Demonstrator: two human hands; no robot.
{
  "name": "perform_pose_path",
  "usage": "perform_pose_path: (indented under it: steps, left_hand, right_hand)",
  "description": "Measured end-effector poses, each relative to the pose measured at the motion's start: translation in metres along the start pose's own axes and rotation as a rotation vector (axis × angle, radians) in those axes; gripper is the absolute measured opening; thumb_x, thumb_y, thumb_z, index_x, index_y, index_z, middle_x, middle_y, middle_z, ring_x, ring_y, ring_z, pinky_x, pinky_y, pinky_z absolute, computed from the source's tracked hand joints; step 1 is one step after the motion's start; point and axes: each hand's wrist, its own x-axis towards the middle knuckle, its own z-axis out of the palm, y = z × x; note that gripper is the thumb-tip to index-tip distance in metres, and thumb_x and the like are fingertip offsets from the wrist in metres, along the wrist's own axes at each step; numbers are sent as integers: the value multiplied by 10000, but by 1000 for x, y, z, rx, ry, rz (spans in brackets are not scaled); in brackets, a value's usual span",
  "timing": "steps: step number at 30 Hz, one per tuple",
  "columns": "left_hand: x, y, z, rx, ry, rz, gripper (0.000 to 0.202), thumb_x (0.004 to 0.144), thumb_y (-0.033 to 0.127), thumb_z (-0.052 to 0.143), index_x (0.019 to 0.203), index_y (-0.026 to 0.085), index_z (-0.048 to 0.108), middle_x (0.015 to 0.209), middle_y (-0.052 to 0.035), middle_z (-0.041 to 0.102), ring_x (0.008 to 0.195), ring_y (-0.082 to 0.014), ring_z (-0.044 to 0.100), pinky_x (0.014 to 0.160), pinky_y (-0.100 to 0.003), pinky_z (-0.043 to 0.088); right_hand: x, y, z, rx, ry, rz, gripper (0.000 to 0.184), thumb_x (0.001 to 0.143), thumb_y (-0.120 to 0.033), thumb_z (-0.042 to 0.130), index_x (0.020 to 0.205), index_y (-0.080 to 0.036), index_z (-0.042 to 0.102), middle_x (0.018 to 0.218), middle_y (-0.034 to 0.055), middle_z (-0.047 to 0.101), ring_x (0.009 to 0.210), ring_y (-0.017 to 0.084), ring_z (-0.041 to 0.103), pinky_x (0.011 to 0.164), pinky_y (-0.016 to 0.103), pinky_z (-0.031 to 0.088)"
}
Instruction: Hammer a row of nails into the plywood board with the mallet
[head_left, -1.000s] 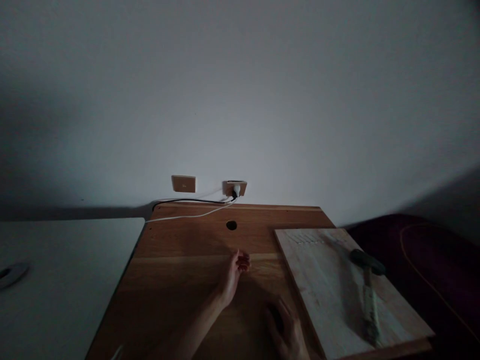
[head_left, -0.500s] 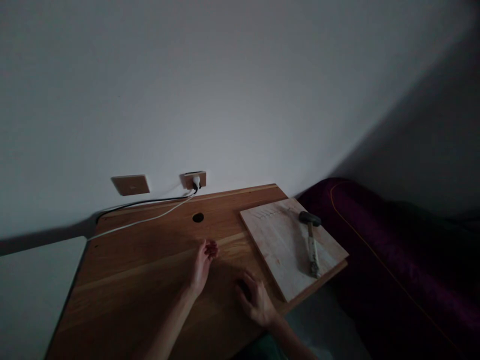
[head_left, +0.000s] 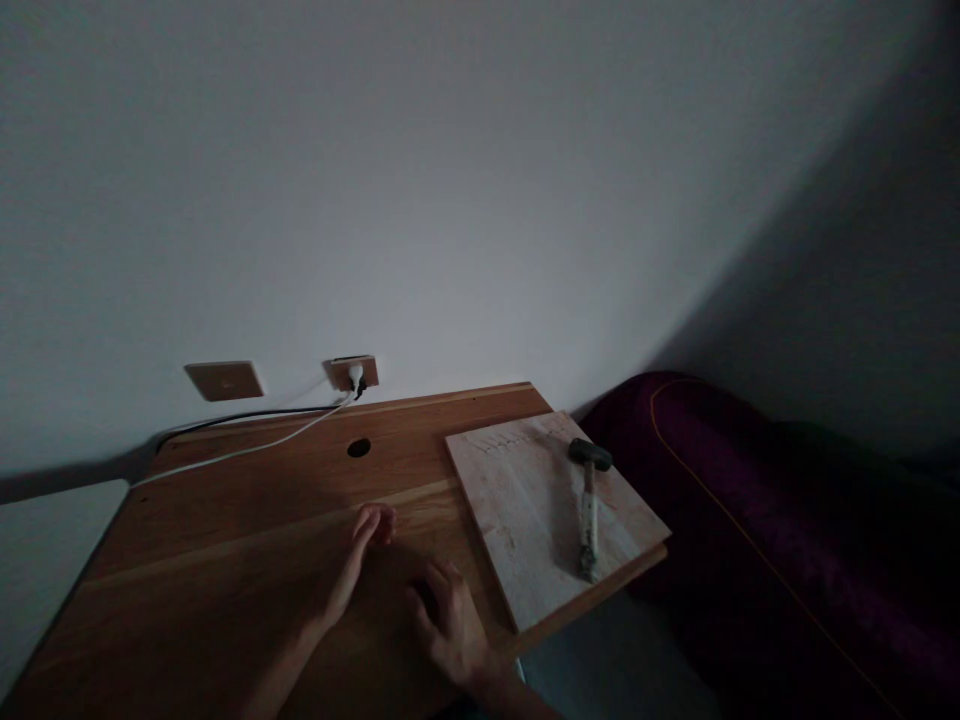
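My left hand (head_left: 361, 548) hovers over or rests on the wooden table (head_left: 247, 560), its fingers loosely bent and nothing visible in it. To its right and nearer to me is my right hand (head_left: 454, 622), thumb and fingers curved with a gap between them, also without a visible object. Just right of that hand lies a pale square board (head_left: 517, 540) at the table's right end. On the board rests a hammer (head_left: 589, 510) with a dark head and a worn light handle. Near the board's far edge is a row of thin pale things, too small to name surely.
A plug (head_left: 355, 376) sits in the wall socket, with a white cable (head_left: 262, 447) and a black one running left. The table has a round hole (head_left: 358, 448). A white panel (head_left: 60, 560) stands at left. Purple fabric (head_left: 720, 500) bulks up beyond the table's right edge.
The view has turned slightly, so the table, board and hammer appear shifted left and a little lower. Both hands keep nearly the same pose, and the hammer stays on the board.
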Motion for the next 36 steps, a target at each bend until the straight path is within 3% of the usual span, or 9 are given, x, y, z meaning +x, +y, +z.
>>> perform_pose_path:
  steps: [6, 12, 16, 19, 22, 26, 29, 33, 36]
  left_hand:
    - [5, -7, 5, 108, 150, -18, 588, 696, 753, 803, 910, 213, 720, 867, -47, 730, 836, -253, 686, 768, -350, 543]
    - [11, 0, 39, 187, 228, 21, 584, 606, 733, 837, 850, 216, 717, 831, -62, 728, 790, -264, 686, 711, -353, 531]
    - [23, 2, 65, 256, 221, 52, 615, 570, 764, 850, 855, 233, 729, 942, -99, 768, 976, -332, 712, 789, -385, 565]
    - [38, 3, 83, 305, 184, 107, 609, 633, 752, 839, 948, 242, 731, 1150, -129, 772, 1189, -360, 687, 964, -426, 561]
    - [52, 0, 101, 349, 130, 167, 567, 735, 702, 810, 1080, 261, 720, 1331, -128, 723, 1334, -348, 630, 1109, -445, 503]
    - [66, -9, 117, 376, 59, 163, 569, 786, 696, 771, 1168, 282, 698, 1521, -122, 619, 1410, -357, 575, 1191, -476, 432]
    - [78, -17, 123, 449, 69, 207, 572, 777, 680, 786, 1188, 294, 691, 1536, -118, 607, 1448, -371, 528, 1234, -505, 367]
    - [99, -22, 128, 546, 114, 317, 578, 791, 670, 771, 1205, 279, 672, 1427, -136, 666, 1430, -376, 527, 1262, -531, 310]
    - [115, -21, 133, 591, 89, 361, 572, 829, 656, 735, 1237, 264, 656, 1416, -138, 664, 1444, -367, 516, 1274, -513, 298]
  right_hand:
    - [-3, 7, 0, 104, -31, 12, 206, 1070, -371, 541, 1078, -240, 700, 1049, 74, 743, 978, 248, 738, 883, 340, 598]
    - [-11, 5, -7, 332, 27, -14, 387, 1101, -528, 426, 1064, -253, 696, 970, 70, 751, 905, 239, 749, 816, 334, 609]
    - [-32, 12, -23, 346, 148, -40, 389, 1091, -553, 442, 1052, -274, 711, 962, 81, 748, 924, 255, 744, 826, 357, 620]
    - [-43, 27, -55, 315, 186, -11, 319, 1093, -493, 487, 1033, -281, 718, 907, 70, 722, 913, 257, 728, 825, 363, 619]
    - [-46, 47, -102, 292, 276, 26, 312, 1104, -443, 481, 978, -260, 701, 857, 66, 693, 827, 237, 702, 767, 342, 605]
    - [-45, 81, -159, 165, 444, 107, 261, 1106, -386, 502, 1013, -234, 692, 857, 61, 700, 790, 210, 696, 725, 289, 577]
    - [-43, 115, -195, 56, 545, 135, 284, 1099, -423, 518, 983, -221, 681, 790, 30, 682, 699, 183, 670, 637, 250, 547]
    - [-36, 167, -243, -193, 637, 253, 428, 1049, -584, 528, 1034, -197, 711, 985, 117, 738, 843, 260, 701, 747, 364, 573]
    - [-35, 203, -272, -520, 680, 348, 651, 994, -733, 409, 1094, -175, 728, 1105, 199, 711, 1035, 395, 679, 883, 546, 551]
